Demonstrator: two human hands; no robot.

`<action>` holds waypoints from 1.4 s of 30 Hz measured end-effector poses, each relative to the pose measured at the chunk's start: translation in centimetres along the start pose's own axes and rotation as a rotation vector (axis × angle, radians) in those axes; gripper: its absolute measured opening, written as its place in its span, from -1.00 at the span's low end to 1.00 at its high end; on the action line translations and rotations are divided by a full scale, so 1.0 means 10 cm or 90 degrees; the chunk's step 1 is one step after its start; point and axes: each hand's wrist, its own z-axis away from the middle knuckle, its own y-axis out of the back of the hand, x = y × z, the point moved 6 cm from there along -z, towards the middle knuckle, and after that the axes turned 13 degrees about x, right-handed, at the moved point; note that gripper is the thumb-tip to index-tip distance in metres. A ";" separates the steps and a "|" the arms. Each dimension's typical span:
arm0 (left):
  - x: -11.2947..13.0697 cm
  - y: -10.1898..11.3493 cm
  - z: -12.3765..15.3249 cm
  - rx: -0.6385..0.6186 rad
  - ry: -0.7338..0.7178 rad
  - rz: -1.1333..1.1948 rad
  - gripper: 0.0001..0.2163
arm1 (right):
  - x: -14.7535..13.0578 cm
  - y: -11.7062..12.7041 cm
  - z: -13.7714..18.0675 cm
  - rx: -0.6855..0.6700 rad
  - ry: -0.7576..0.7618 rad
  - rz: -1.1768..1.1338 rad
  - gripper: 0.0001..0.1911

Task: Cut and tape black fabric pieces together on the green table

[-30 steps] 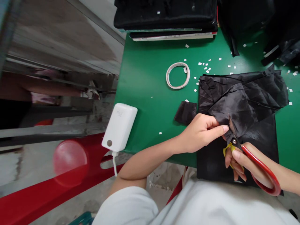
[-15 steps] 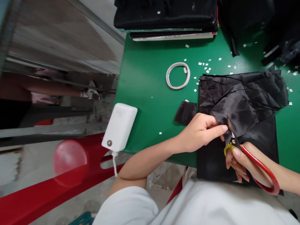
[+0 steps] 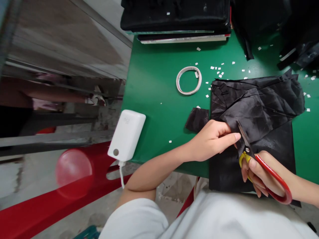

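A crumpled sheet of black fabric (image 3: 264, 103) lies on the green table (image 3: 159, 83), over a flat black sheet (image 3: 274, 149). My left hand (image 3: 211, 139) pinches the near edge of the black fabric, fingers closed on it. My right hand (image 3: 259, 172) grips red-handled scissors (image 3: 264, 166), whose dark blades point up into the fabric right beside my left fingertips. A small cut-off black scrap (image 3: 197, 119) rests just left of my left hand.
A white tape ring (image 3: 188, 80) and several tiny white paper bits lie behind the fabric. A white power bank (image 3: 127, 134) with a cable sits at the table's left edge. Stacked black material (image 3: 174, 15) lines the back. A red beam (image 3: 50, 202) runs below.
The scissors have closed and slid a little forward into the fabric beside my left fingers. My right hand shifted slightly toward me. My left hand has kept its hold.
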 end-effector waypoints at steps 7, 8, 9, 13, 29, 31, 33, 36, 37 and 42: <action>0.01 -0.01 -0.03 -0.018 0.014 0.005 -0.54 | 0.03 0.01 0.01 0.001 0.008 0.004 -0.35; 0.01 -0.01 -0.03 -0.015 0.015 0.005 -0.54 | 0.03 0.01 0.01 0.001 0.008 0.005 -0.35; 0.01 0.00 -0.03 -0.006 0.018 0.004 -0.53 | 0.03 0.01 0.01 0.001 0.008 0.006 -0.34; -0.01 0.08 -0.02 0.086 0.052 0.026 -0.50 | 0.03 0.02 0.00 0.001 0.010 0.030 -0.33; 0.00 0.13 -0.04 0.100 0.014 0.072 -0.65 | 0.01 0.02 0.00 0.009 -0.003 0.052 -0.30; 0.00 0.13 -0.04 0.106 0.015 0.075 -0.64 | -0.01 0.02 0.01 0.007 -0.010 0.051 -0.30; 0.01 0.13 -0.03 0.107 0.014 0.074 -0.63 | -0.02 0.02 0.02 0.005 -0.017 0.052 -0.29; 0.02 0.12 -0.04 0.104 0.008 0.063 -0.59 | -0.03 0.02 0.03 0.004 -0.018 0.056 -0.27; 0.02 0.12 -0.04 0.104 0.006 0.061 -0.57 | -0.04 0.03 0.03 0.003 -0.014 0.056 -0.27; 0.03 0.11 -0.04 0.087 0.012 0.083 -0.55 | -0.04 0.03 0.03 -0.014 0.014 0.041 -0.28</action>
